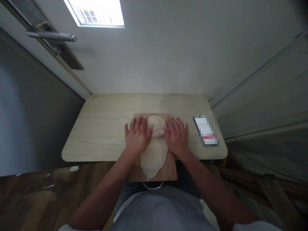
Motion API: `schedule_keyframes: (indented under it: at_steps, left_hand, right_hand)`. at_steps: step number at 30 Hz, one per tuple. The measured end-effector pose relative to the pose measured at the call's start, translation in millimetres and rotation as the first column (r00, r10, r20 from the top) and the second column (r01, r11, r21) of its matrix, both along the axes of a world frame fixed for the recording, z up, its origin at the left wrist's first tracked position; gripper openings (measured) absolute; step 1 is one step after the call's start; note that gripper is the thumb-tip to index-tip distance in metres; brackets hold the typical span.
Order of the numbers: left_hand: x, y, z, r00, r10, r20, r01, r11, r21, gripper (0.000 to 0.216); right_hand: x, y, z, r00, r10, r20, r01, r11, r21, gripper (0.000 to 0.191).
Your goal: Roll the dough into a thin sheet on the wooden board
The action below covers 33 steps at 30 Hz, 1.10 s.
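Observation:
A long, flattened sheet of pale dough (154, 155) lies lengthwise on a wooden board (170, 170). Across its upper part runs a light rolling pin (158, 132), slightly blurred, its ends hidden beneath my hands. My left hand (138, 136) lies palm down over the pin's left end, fingers stretched forward and spread. On the other end rests my right hand (177, 138), also palm down with its fingers apart. The dough tapers to a narrow tip near the board's front edge.
The board, with a metal handle (153, 187) at its front, overhangs the near edge of a light wooden table (103, 128). A phone (205, 131) lies at the right. Behind the table stands a white door (163, 57) with a lever handle (51, 36).

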State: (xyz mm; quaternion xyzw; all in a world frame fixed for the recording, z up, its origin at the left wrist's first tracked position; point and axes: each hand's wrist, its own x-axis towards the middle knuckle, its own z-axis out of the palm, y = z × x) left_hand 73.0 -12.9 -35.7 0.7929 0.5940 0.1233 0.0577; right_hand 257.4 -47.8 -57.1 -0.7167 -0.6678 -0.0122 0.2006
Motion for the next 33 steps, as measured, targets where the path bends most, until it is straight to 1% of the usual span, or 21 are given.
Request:
schedule_keyframes:
  at_steps: [6, 9, 12, 15, 18, 22, 28, 30, 33]
  left_hand:
    - [-4, -18, 0.3, 0.999, -0.048, -0.013, 0.048, 0.999, -0.013, 0.055]
    - [-6, -17, 0.0, 0.997, -0.074, -0.010, 0.074, 0.997, -0.028, 0.056]
    - [-5, -7, -1.3, 0.997, -0.076, 0.000, 0.076, 0.997, -0.025, 0.057]
    - [-4, 11, -3.7, 0.998, -0.060, 0.003, 0.060, 0.998, -0.013, 0.057]
    - [-3, 31, -6.1, 0.999, -0.049, 0.009, 0.049, 0.999, -0.019, 0.060]
    - [-1, 48, -6.7, 0.999, -0.032, 0.019, 0.032, 0.999, -0.037, 0.063]
    - [2, 56, -6.0, 1.000, -0.010, 0.009, 0.010, 0.999, -0.034, 0.058]
    - [2, 56, -6.7, 1.000, -0.005, 0.013, 0.006, 1.000, -0.030, 0.057]
    - [2, 49, -7.5, 1.000, -0.021, 0.024, 0.021, 1.000, -0.018, 0.057]
  right_hand:
    - [1, -35, -9.4, 1.000, -0.004, 0.001, 0.004, 1.000, 0.024, 0.052]
    - [0, -39, -11.2, 1.000, -0.012, 0.005, 0.012, 0.999, 0.034, 0.053]
    - [-2, -27, -9.1, 0.999, -0.035, 0.017, 0.035, 0.999, 0.029, 0.053]
    - [-4, -4, -4.2, 0.998, -0.053, 0.027, 0.053, 0.998, 0.015, 0.050]
    - [-4, 19, 0.2, 0.999, -0.048, 0.020, 0.047, 0.998, 0.032, 0.052]
    - [-2, 45, 0.7, 0.999, -0.039, 0.002, 0.038, 0.998, 0.055, 0.052]
    - [1, 72, -4.1, 0.999, -0.039, -0.002, 0.039, 0.999, 0.029, 0.051]
    - [1, 73, -3.8, 0.999, -0.037, 0.008, 0.037, 0.999, 0.021, 0.051]
    - [2, 66, -2.0, 0.999, -0.022, 0.032, 0.023, 0.999, -0.025, 0.052]
